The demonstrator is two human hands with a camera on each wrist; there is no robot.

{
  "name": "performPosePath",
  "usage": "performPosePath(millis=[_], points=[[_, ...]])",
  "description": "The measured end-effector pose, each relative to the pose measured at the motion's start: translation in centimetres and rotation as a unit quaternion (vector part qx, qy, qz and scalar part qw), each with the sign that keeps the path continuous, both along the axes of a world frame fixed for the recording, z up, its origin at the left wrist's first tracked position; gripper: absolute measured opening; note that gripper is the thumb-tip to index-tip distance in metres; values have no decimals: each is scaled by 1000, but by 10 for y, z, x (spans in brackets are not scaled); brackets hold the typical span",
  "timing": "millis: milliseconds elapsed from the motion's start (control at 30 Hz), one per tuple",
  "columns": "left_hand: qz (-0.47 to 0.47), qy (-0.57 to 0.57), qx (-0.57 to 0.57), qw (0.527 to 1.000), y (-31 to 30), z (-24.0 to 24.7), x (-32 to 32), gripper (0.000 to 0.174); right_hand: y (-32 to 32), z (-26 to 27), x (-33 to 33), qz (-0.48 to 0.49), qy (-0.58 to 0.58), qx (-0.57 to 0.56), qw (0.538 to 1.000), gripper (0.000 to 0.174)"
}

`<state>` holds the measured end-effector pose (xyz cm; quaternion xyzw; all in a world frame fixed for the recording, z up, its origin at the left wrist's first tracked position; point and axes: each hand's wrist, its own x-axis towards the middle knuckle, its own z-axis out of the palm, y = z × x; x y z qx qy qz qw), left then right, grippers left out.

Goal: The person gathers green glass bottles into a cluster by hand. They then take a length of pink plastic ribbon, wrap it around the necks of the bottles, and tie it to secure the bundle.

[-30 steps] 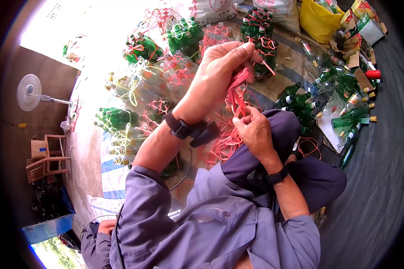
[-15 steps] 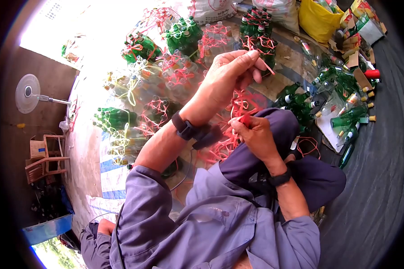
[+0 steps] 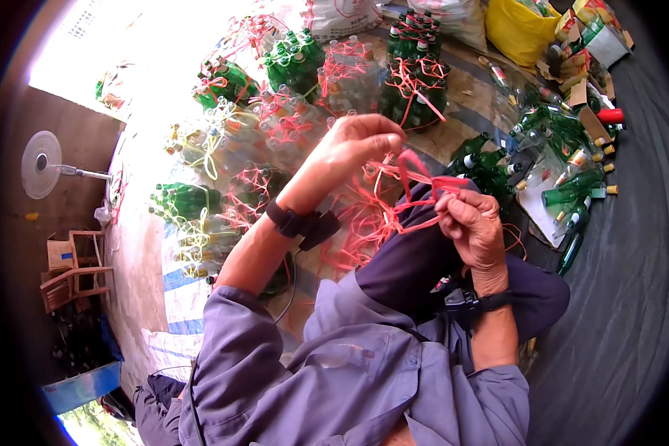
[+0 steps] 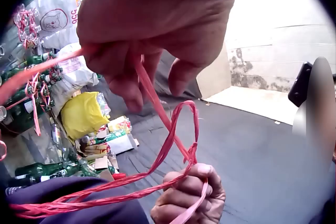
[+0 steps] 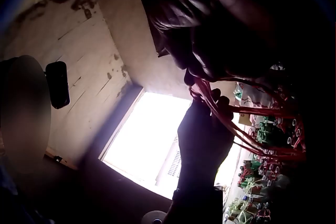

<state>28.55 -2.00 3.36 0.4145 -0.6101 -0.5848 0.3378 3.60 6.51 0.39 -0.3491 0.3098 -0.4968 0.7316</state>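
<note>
Red plastic strands [image 3: 379, 215] hang in a loose tangle over the person's raised knee. My left hand [image 3: 342, 152] is above them, fingers bent down; in the left wrist view a strand [image 4: 152, 95] runs between the fingers of this hand [image 4: 157, 24]. My right hand [image 3: 474, 227] pinches a bunch of the strands beside the knee. Seen from the left wrist, the right hand [image 4: 191, 198] has curled fingers round them, below a standing loop [image 4: 191, 113]. The right wrist view is dark, with the right hand [image 5: 210, 35] close to the left hand [image 5: 202, 137].
Tied bundles of green bottles [image 3: 293, 63] and clear bottles [image 3: 349, 70] stand ahead and left. Loose bottles [image 3: 580, 189] lie at the right near a yellow bag [image 3: 516, 33]. A fan [image 3: 41, 165] and a wooden chair [image 3: 74, 271] are at the far left.
My right hand has moved right with the strands, which now stretch out between the hands. My left hand has come lower and slightly left.
</note>
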Motion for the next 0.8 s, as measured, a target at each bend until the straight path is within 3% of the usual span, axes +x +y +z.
performPosePath(millis=[167, 200, 333, 433, 533, 667, 733, 767, 800], points=[[-100, 33, 63, 992, 11, -9, -2, 42, -7, -8, -19, -14, -162, 26, 986, 17], [-115, 35, 76, 990, 16, -4, -5, 45, -10, -10, -23, 19, -190, 27, 981, 17], [-154, 72, 124, 978, 25, -8, -10, 53, -8, -16, -16, -4, -127, -18, 992, 23], [-162, 64, 152, 973, 29, -9, -12, 56, -8, -11, -11, -21, -164, -12, 986, 24], [-196, -47, 54, 978, 29, -14, -11, 57, -12, -12, -15, -9, -197, -17, 980, 26], [-167, -154, 36, 973, 27, -52, 0, 50, -15, -5, -29, 8, -274, 8, 962, 27], [-79, -181, -34, 980, 28, -61, 7, 35, -15, 0, -36, 7, -299, 13, 954, 33], [-78, -182, -33, 980, 29, -64, 11, 35, -15, 5, -39, 7, -299, 13, 954, 33], [-45, -256, -85, 962, 28, -61, 14, 29, -15, 10, -43, 12, -304, 13, 953, 36]])
